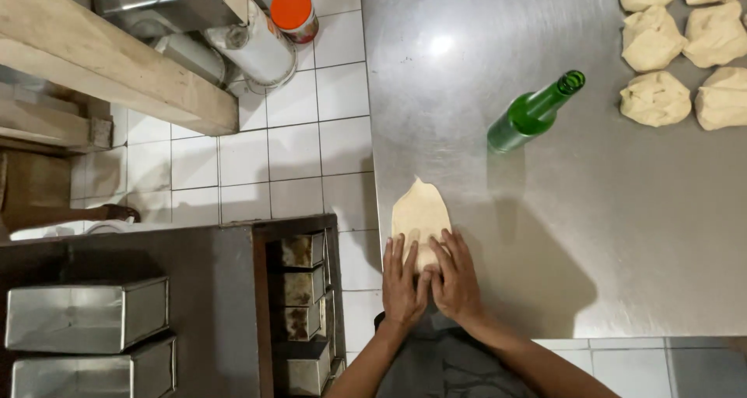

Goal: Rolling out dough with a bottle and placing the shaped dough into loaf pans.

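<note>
A flattened piece of pale dough (420,211) lies near the left edge of a steel table (607,234). My left hand (402,283) and my right hand (455,277) rest side by side on the near end of the dough, fingers flat and pressing down on it. The near end of the dough is hidden under my fingers. A green glass bottle (532,113) stands upright on the table beyond and to the right of the dough.
Several dough lumps (655,98) sit at the table's far right. Metal loaf tins (85,316) rest on a dark surface at left, with more tins (303,289) stacked beside it. A white tiled floor (272,149), a wooden beam (109,59) and an orange-lidded container (293,13) lie beyond.
</note>
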